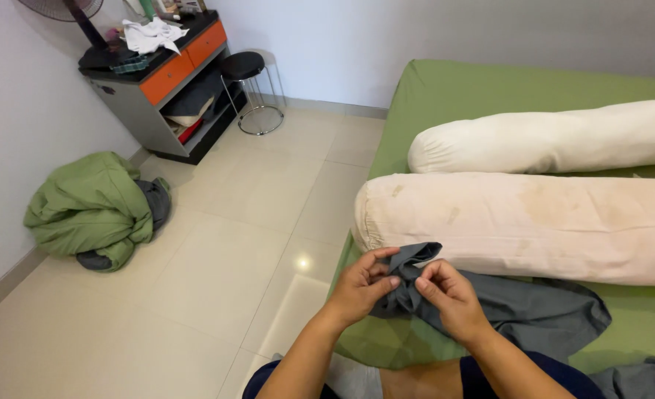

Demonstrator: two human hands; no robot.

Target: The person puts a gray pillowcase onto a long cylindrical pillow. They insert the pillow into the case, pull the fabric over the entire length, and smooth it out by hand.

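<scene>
Both my hands pinch the bunched end of a dark grey cloth cover (534, 310) that lies on the green mattress (475, 96). My left hand (361, 284) grips the cloth's folded edge from the left, and my right hand (449, 295) holds it from the right, fingertips almost meeting. Just beyond them a long pinkish-white bolster (534, 222) lies bare across the bed, its gathered end near my hands. A second, whiter bolster (549, 137) lies behind it.
A heap of green and grey bedding (95, 210) sits on the tiled floor by the left wall. In the far corner stand a grey and orange cabinet (161, 85), a black round stool (245, 70) and a fan (65, 11).
</scene>
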